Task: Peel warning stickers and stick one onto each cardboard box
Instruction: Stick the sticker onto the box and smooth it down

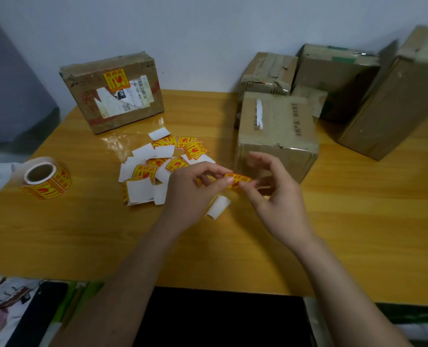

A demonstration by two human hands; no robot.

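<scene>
Over the middle of the table, my left hand and my right hand pinch one yellow-and-red warning sticker between their fingertips. A curled white backing strip lies on the table just below it. Right behind my hands stands a plain cardboard box with no yellow sticker showing. A box at the back left bears a yellow sticker on its face. A heap of cut stickers and white backings lies left of my hands.
A roll of the same stickers lies on its side at the table's left edge. Several more cardboard boxes crowd the back right corner against the wall, a tall one leaning. The yellow wooden table ends near my body.
</scene>
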